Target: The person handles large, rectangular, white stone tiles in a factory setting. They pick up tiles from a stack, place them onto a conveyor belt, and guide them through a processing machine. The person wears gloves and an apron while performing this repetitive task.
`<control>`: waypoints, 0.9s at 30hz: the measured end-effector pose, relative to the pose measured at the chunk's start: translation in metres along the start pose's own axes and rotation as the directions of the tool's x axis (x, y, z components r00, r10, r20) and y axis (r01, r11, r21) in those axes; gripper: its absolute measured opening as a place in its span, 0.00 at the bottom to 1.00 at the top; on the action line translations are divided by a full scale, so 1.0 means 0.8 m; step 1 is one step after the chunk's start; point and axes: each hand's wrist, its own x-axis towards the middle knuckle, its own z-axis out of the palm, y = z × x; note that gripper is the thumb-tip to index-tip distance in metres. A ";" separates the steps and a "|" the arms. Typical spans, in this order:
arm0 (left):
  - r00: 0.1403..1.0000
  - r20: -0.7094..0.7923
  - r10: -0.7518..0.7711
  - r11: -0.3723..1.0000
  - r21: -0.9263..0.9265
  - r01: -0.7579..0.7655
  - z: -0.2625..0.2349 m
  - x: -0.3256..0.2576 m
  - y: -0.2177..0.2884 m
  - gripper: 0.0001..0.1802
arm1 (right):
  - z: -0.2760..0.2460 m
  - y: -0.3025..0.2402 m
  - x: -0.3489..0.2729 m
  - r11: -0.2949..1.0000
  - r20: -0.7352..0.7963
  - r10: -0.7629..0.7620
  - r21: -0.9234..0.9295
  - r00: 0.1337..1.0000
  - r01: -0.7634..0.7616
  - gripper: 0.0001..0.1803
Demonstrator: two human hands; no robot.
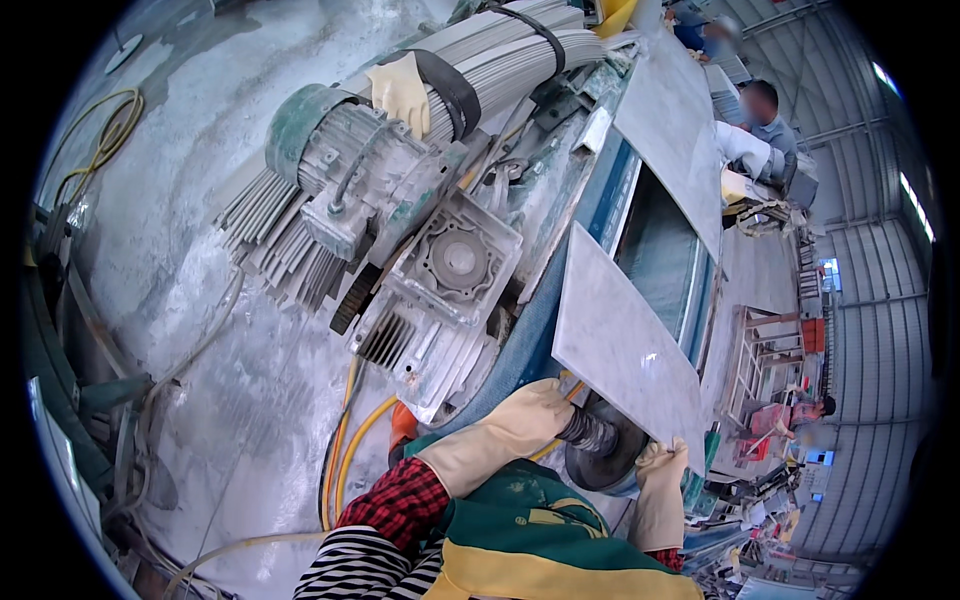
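A light grey polished stone slab lies tilted over the end of a blue-green conveyor. My right hand, in a cream rubber glove, grips the slab's near edge by its lower right corner. My left hand, gloved alike, is closed just below the slab's near left corner; what its fingers hold is hidden. Beside it, a dark ribbed piece sits on a round roller end under the slab. Farther along the conveyor lies a second, larger grey slab.
A dusty motor and gearbox stand left of the conveyor, with a loose cream glove on top. Strapped grey strips lie behind. Yellow hoses cross the wet floor. Another person works beyond the conveyor.
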 end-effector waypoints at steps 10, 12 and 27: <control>1.000 -0.010 0.015 0.999 -0.030 -0.015 0.004 -0.008 0.000 0.09 | -0.013 -0.008 0.003 1.000 0.033 0.020 -0.023 0.999 -0.019 0.19; 1.000 -0.010 0.016 0.999 -0.030 -0.017 0.005 -0.009 0.000 0.10 | -0.001 -0.015 -0.009 1.000 0.004 0.001 0.002 1.000 -0.001 0.18; 1.000 0.006 0.026 0.999 -0.028 -0.026 0.009 -0.018 0.003 0.05 | 0.011 -0.042 -0.013 0.992 -0.028 -0.120 0.038 0.992 0.121 0.15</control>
